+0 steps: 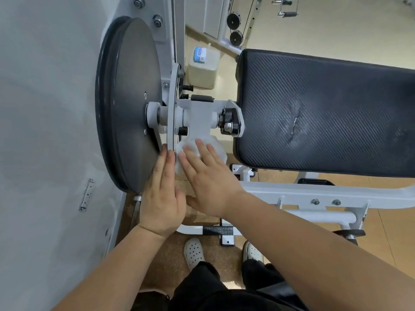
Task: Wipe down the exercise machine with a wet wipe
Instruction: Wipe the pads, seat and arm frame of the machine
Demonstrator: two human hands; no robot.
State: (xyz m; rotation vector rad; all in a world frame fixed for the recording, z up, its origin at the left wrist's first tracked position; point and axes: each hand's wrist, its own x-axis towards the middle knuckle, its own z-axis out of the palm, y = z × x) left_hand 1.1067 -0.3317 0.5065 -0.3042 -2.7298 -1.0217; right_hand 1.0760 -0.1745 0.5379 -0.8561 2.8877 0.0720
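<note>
The exercise machine has a white frame [292,191], a large dark pulley disc [130,104] on the left and a black padded seat [325,113] on the right. A white wet wipe [216,145] lies against the white pivot arm [198,122] below the axle. My right hand [206,178] presses flat on the wipe with straight fingers. My left hand [162,194] lies flat beside it, fingertips touching the thin white plate next to the disc.
A white shroud panel [45,131] fills the left side. A white jug with a blue label [203,68] stands on the floor behind the machine. Small black pulleys [234,28] and a cable handle [287,7] are farther back. My feet [194,252] stand near a footrest bar [216,230].
</note>
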